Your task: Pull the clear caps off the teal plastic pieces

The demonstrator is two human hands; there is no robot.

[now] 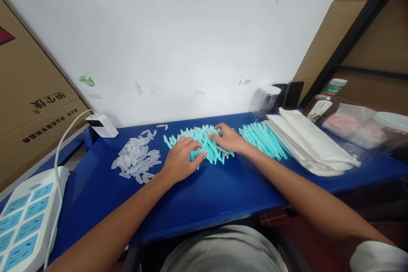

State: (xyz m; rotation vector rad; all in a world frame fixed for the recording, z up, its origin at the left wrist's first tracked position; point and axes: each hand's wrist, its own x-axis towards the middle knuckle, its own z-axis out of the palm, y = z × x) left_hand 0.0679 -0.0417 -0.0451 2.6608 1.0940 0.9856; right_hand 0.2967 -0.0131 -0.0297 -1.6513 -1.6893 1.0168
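A pile of small turquoise plastic sticks (199,138) lies on the blue table (204,195). My left hand (180,159) rests on the pile's left side, fingers curled into the sticks. My right hand (228,138) lies on the pile's right side, fingers pressed down among the sticks. A second, tidier row of turquoise sticks (263,138) sits just right of my right hand. A heap of clear plastic caps (137,159) lies left of my left hand.
A stack of white packets (310,144) lies at the right. Behind it stand a clear jar (266,100), a bottle (321,102) and plastic bags (357,125). A white power strip (25,216) and a charger (102,125) sit at the left. Cardboard boxes (28,93) flank the table.
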